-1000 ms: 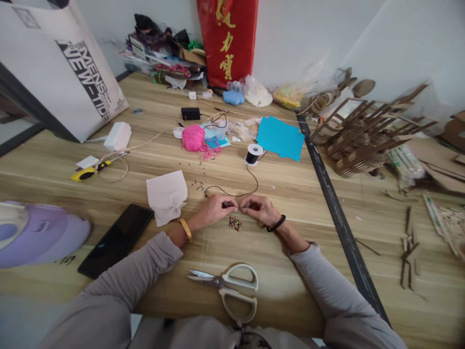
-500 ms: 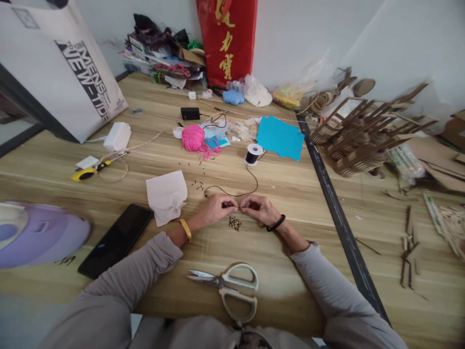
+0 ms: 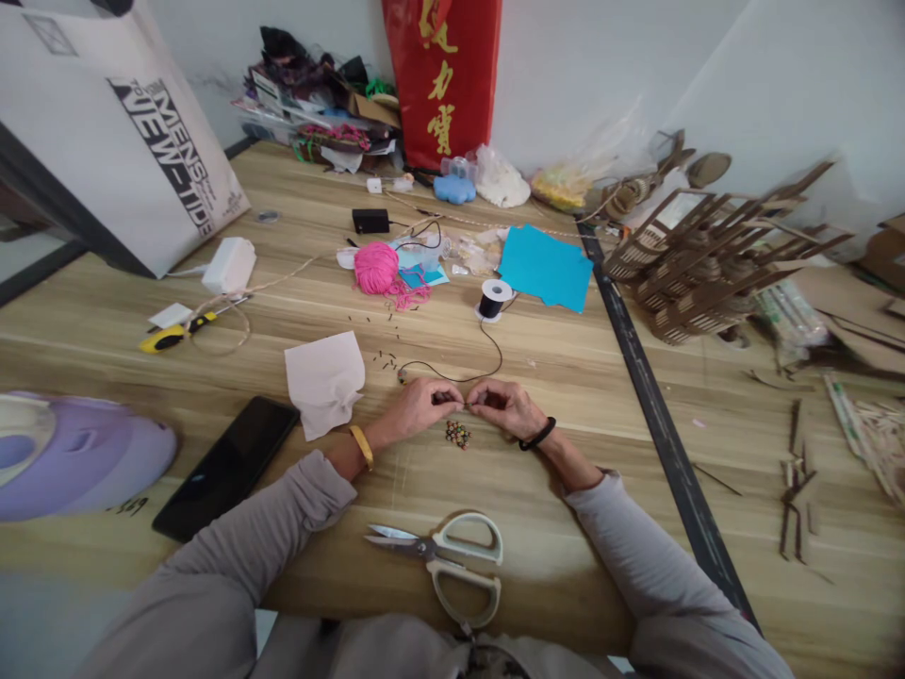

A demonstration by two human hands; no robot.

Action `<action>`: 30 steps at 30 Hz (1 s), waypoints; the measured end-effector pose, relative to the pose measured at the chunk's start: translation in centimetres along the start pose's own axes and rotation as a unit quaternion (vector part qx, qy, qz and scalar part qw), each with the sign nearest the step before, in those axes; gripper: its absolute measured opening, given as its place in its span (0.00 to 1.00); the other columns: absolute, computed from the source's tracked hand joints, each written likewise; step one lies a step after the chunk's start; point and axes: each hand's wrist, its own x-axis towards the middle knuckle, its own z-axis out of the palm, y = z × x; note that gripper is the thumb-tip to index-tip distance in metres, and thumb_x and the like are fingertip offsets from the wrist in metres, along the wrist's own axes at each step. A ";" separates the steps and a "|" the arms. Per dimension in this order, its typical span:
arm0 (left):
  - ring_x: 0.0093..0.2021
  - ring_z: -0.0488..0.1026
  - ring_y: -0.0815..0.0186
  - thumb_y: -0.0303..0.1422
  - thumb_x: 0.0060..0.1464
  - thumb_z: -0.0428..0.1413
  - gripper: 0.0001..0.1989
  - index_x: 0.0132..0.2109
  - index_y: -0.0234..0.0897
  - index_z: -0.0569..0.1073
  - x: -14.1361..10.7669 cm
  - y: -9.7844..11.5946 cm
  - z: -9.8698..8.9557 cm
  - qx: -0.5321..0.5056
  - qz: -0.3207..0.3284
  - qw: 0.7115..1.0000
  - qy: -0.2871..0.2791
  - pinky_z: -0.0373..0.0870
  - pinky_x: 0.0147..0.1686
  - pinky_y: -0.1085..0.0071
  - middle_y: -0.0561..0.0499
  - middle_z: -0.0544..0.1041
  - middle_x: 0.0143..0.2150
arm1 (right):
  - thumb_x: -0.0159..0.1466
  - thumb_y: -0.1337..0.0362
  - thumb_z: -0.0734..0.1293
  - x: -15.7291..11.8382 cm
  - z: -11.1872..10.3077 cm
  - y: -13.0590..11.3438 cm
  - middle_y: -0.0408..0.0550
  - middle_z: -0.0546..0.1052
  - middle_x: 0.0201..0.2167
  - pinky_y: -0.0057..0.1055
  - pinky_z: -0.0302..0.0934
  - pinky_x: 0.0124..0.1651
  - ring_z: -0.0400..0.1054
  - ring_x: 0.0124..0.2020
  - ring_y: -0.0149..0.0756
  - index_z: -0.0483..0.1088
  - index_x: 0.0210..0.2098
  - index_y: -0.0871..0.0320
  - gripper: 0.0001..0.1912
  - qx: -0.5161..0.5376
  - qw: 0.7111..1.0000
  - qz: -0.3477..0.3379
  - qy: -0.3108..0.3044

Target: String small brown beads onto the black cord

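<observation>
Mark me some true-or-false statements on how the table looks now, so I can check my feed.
1. The left hand and right hand have their fingertips close together near the beads. True.
2. The black bracelet is on the left wrist. False: the black bracelet is on the right wrist.
3. The scissors lie nearer the person than the beads. True.
4. The phone lies on the paper. False: the phone lies left of the paper.

The wood-grain table (image 3: pixel 566 556) supports scissors (image 3: pixel 424 547) nearer the wearer than both hands, beads (image 3: pixel 457 435) just below the fingertips, and a smartphone (image 3: pixel 226 469) left of the left hand (image 3: pixel 422 407).
</observation>
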 end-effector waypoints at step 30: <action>0.27 0.71 0.70 0.26 0.50 0.59 0.05 0.34 0.33 0.79 -0.1 -0.1 0.1 0.023 0.005 1.000 0.002 0.65 0.30 0.75 0.50 0.79 0.30 | 0.58 0.52 0.69 0.0 0.0 0.1 0.41 0.69 0.21 0.23 0.51 0.23 0.56 0.20 0.24 0.72 0.32 0.61 0.16 0.010 1.000 0.002 0.000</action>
